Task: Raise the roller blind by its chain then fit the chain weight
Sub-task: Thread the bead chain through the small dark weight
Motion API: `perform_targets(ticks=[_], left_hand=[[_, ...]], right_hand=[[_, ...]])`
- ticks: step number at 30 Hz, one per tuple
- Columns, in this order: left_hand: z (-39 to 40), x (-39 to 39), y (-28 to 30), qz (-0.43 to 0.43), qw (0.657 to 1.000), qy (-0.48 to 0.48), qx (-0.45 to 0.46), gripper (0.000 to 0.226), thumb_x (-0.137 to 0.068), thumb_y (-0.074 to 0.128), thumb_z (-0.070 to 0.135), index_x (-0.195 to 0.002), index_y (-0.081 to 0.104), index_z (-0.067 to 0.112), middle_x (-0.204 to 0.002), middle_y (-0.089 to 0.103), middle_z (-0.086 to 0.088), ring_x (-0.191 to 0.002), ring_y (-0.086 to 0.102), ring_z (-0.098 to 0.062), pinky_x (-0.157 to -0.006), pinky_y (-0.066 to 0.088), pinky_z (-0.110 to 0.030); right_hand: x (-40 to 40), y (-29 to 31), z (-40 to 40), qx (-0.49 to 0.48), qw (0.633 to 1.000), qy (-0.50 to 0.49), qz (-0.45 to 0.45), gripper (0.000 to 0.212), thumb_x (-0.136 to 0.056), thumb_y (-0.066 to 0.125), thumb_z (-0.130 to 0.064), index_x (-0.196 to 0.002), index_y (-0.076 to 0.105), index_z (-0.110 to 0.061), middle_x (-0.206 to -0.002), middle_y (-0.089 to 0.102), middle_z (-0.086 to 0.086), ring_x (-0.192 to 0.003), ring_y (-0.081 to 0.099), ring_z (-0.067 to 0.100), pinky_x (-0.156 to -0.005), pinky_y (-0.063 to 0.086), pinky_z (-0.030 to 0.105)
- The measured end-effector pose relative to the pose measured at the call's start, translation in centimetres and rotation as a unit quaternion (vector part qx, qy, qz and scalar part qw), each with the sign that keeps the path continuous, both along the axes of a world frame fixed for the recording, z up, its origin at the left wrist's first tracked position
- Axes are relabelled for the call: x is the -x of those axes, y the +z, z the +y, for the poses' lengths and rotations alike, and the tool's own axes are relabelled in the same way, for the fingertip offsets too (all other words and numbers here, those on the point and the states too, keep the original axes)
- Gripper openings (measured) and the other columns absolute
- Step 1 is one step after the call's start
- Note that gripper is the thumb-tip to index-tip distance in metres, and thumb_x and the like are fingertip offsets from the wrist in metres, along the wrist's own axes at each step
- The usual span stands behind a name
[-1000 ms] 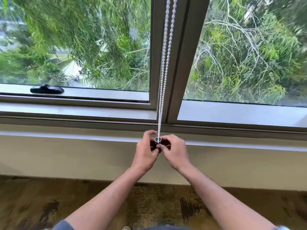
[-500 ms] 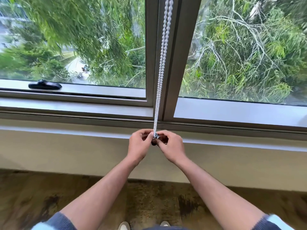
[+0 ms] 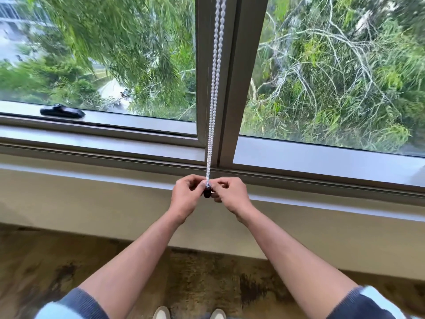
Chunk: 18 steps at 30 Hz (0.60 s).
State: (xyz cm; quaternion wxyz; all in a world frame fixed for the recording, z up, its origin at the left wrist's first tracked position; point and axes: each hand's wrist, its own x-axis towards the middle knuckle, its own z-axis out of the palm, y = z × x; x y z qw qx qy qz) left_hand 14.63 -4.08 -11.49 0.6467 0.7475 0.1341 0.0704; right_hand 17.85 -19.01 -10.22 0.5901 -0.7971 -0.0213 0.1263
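Observation:
A white bead chain (image 3: 215,88) hangs as two strands down the window's centre post and ends between my hands. At its bottom loop sits a small dark chain weight (image 3: 207,192). My left hand (image 3: 187,199) pinches the weight and chain end from the left. My right hand (image 3: 231,195) pinches it from the right, fingertips meeting the left hand's. Most of the weight is hidden by my fingers. The roller blind itself is out of view above the frame.
The grey window frame (image 3: 230,77) and sill (image 3: 322,157) run across in front of me, with a black window handle (image 3: 62,111) at the left. Below is a beige wall ledge (image 3: 92,194) and a dark wooden floor (image 3: 207,272); my shoes show at the bottom edge.
My hands stay together on the chain end. The dark weight now shows below my fingertips, where earlier a small ring at the chain's loop was visible. The camera view has tilted slightly down.

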Motion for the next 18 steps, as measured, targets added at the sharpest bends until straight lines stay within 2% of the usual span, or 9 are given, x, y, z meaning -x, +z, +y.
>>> perform_targets(ticks=[2,5,8,13,15,18], left_hand=[[-0.2,0.0,0.1,0.001,1.0,0.0,-0.004,0.01,-0.093,0.071,0.016,-0.087,0.075,0.023,-0.081,0.079,-0.001,-0.081,0.075,-0.021,-0.082,0.062,-0.037],[-0.5,0.2,0.2,-0.008,1.0,0.002,0.004,0.011,-0.093,0.07,0.015,-0.087,0.074,0.023,-0.078,0.079,0.006,-0.074,0.072,-0.009,-0.07,0.058,-0.021],[-0.5,0.5,0.4,-0.006,1.0,-0.001,0.001,0.008,-0.094,0.07,0.016,-0.09,0.073,0.022,-0.081,0.079,0.004,-0.075,0.072,-0.006,-0.076,0.059,-0.026],[0.1,1.0,1.2,0.016,0.999,-0.023,-0.025,0.006,-0.096,0.066,0.02,-0.095,0.072,0.021,-0.091,0.078,-0.002,-0.088,0.073,-0.019,-0.087,0.059,-0.037],[0.5,1.3,1.6,0.025,0.998,-0.039,-0.045,0.007,-0.097,0.064,0.024,-0.099,0.07,0.022,-0.094,0.078,0.001,-0.089,0.072,-0.019,-0.082,0.057,-0.032],[1.4,2.1,2.5,0.031,0.994,-0.055,-0.087,0.009,-0.098,0.063,0.029,-0.104,0.068,0.027,-0.1,0.075,0.006,-0.087,0.068,-0.008,-0.07,0.047,-0.016]], right_hand=[[0.1,0.0,-0.1,-0.002,1.0,0.001,-0.002,0.016,-0.093,0.073,-0.034,-0.092,0.083,-0.021,-0.082,0.082,0.006,-0.081,0.079,0.029,-0.079,0.066,0.041],[0.2,-0.1,-0.2,0.009,1.0,0.0,-0.01,0.016,-0.093,0.073,-0.034,-0.092,0.083,-0.021,-0.081,0.081,0.007,-0.069,0.074,0.019,-0.08,0.065,0.046],[0.6,0.3,0.0,0.02,1.0,-0.006,-0.011,0.016,-0.094,0.072,-0.033,-0.092,0.083,-0.021,-0.081,0.081,0.007,-0.066,0.07,0.017,-0.083,0.064,0.048],[1.6,1.0,0.8,0.048,0.998,-0.033,-0.016,0.017,-0.094,0.072,-0.033,-0.09,0.082,-0.02,-0.08,0.081,0.006,-0.078,0.078,0.029,-0.084,0.063,0.051],[2.2,1.3,1.1,0.059,0.997,-0.049,-0.02,0.016,-0.094,0.071,-0.032,-0.089,0.081,-0.021,-0.08,0.081,0.004,-0.08,0.078,0.029,-0.083,0.063,0.051],[3.4,1.9,1.9,0.052,0.996,-0.075,-0.02,0.014,-0.096,0.07,-0.027,-0.088,0.079,-0.02,-0.083,0.081,0.002,-0.08,0.079,0.025,-0.083,0.064,0.051]])
